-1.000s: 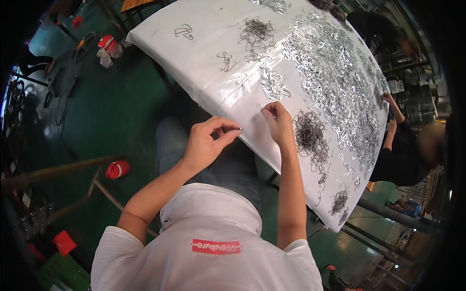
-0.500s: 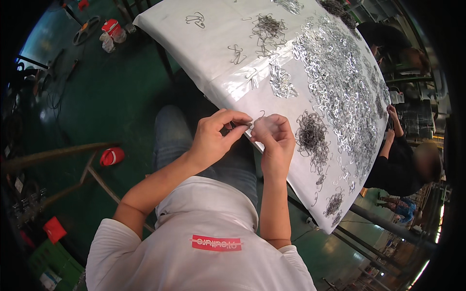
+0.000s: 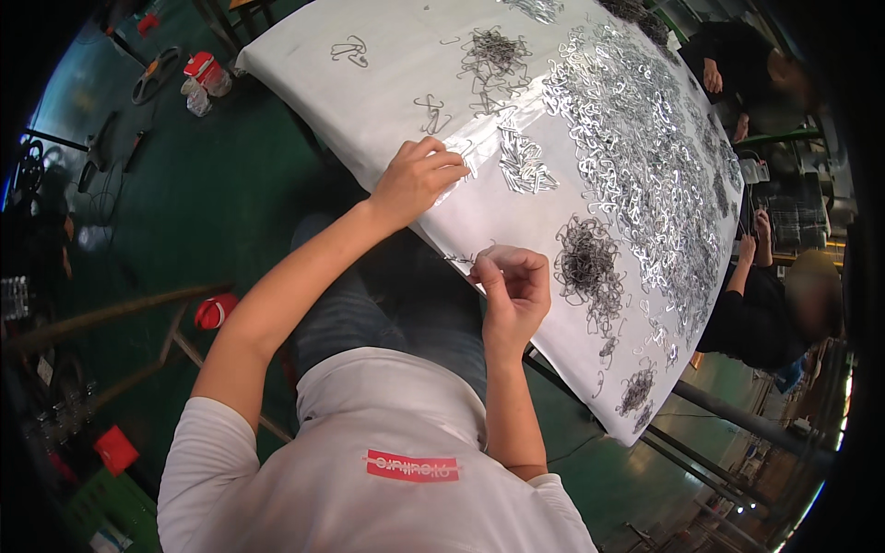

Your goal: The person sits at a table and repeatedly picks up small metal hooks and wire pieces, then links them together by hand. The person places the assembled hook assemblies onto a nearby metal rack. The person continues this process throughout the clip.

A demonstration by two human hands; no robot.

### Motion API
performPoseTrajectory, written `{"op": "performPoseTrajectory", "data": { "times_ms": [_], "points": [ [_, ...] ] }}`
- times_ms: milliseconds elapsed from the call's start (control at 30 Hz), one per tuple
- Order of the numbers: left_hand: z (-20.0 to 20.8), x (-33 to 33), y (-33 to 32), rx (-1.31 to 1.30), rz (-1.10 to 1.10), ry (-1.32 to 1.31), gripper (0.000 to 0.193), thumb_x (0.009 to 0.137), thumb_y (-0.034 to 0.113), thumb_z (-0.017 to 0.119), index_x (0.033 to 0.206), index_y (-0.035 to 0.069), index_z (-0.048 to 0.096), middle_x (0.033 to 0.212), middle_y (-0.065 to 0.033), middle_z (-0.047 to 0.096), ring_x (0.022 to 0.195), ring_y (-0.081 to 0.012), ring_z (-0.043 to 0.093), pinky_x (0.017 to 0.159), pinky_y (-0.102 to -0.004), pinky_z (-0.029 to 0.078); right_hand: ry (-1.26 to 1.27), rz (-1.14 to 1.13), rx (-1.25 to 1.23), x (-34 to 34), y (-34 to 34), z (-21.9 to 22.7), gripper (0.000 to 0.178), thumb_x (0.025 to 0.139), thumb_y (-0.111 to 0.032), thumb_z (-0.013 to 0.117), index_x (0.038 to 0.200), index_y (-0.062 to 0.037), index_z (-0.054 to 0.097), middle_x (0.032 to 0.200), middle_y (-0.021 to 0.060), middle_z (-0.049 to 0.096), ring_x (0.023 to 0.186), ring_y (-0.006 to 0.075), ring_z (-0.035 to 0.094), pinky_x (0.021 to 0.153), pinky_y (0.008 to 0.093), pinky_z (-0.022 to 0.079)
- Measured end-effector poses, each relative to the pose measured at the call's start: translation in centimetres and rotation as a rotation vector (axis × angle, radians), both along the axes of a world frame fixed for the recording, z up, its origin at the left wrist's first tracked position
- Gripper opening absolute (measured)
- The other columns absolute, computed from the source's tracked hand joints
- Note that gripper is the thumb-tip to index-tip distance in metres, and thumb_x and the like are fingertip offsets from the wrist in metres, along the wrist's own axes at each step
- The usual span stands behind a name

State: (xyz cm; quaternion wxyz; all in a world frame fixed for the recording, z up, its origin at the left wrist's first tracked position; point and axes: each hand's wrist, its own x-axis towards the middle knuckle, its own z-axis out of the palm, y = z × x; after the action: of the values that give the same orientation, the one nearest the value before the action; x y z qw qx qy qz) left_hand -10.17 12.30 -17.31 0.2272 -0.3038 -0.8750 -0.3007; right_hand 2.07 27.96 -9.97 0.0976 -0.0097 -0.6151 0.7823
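Observation:
Over the near left edge of the white-covered table (image 3: 387, 111), my left hand (image 3: 413, 184) has its fingers bent down at a few small silver metal pieces (image 3: 468, 164). Its thumb and fingertips are partly hidden, so any piece between them cannot be made out. Lower and to the right, my right hand (image 3: 514, 284) pinches a thin dark wire piece (image 3: 458, 259) between thumb and forefinger. The wire sticks out leftward over the table edge. Beside the left hand lies a small heap of silver pieces (image 3: 525, 164). A tangle of dark wire hooks (image 3: 590, 261) lies right of my right hand.
A wide spread of shiny bent pieces (image 3: 636, 138) covers the table's right part. More wire hooks (image 3: 495, 53) lie farther back. Two people in dark clothes (image 3: 751, 323) sit along the far right side. Red containers (image 3: 214, 311) and a wooden frame (image 3: 120, 304) stand at left.
My hands were together at the table edge. The left hand has moved up and away to the small silver pieces. The right hand has stayed near the edge, keeping the wire piece.

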Motion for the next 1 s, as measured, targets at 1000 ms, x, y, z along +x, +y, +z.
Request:
{"op": "performPoseTrajectory", "data": {
  "times_ms": [1000],
  "points": [
    [8.8, 8.0, 0.0, 0.855, -0.008, -1.029, 0.014, 0.086, 0.004, 0.067, 0.097, -0.004, 0.068, 0.093, -0.0062, 0.070, 0.080, -0.0107, 0.065, 0.075, -0.0214, 0.050, 0.030, -0.005, 0.200, -0.3, -1.5, -1.3, 0.016, 0.086, 0.004, 0.064, 0.093, 0.0022, 0.050, 0.089, 0.0108, 0.063, 0.075, 0.0115, 0.061, 0.062, 0.0219, 0.053]
  ]
}}
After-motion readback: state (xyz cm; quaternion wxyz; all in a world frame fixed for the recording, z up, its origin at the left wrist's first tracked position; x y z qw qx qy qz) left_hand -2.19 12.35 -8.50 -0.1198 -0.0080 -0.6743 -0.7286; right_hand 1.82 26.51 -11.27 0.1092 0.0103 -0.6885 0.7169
